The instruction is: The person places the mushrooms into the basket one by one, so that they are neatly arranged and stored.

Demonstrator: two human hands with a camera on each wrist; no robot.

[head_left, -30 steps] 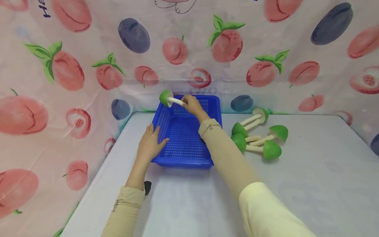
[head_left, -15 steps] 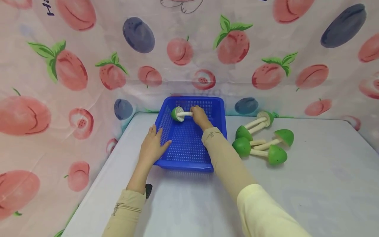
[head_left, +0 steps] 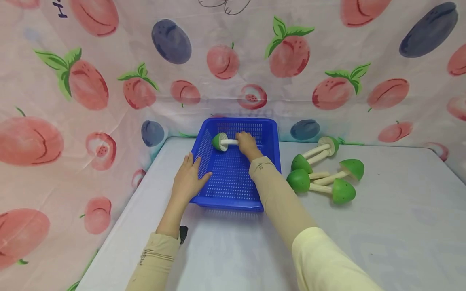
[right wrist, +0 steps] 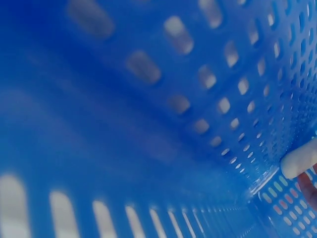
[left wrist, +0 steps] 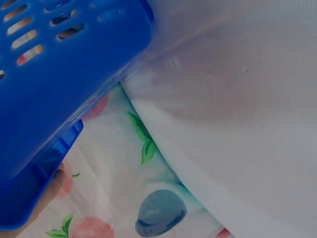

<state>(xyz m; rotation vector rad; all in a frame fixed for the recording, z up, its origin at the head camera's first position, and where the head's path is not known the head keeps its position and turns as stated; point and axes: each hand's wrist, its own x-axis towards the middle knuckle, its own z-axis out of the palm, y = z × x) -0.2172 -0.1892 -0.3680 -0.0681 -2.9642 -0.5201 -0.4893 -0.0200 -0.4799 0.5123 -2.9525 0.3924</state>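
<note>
A toy mushroom (head_left: 219, 142) with a green cap and white stem lies sideways in the back part of the blue plastic basket (head_left: 229, 204). My right hand (head_left: 248, 144) reaches inside and grips its stem end; in the right wrist view the stem tip (right wrist: 297, 162) shows beside a finger (right wrist: 308, 191), near the perforated walls. On the basket's left side rests my left hand (head_left: 186, 180), its fingers extended and thumb spread over the rim. The left wrist view shows part of that hand (left wrist: 47, 193) against the basket's outer edge.
Several more green-capped mushrooms (head_left: 342, 190) lie in a loose group right of the basket on the white table (head_left: 400, 226). A fruit-print cloth (head_left: 218, 93) hangs behind and to the left. A small black object (head_left: 183, 234) shows by the left wrist.
My right hand has lowered the mushroom from above the basket's back left rim down into the basket. The left hand has stayed at the left rim. The head view has shifted slightly.
</note>
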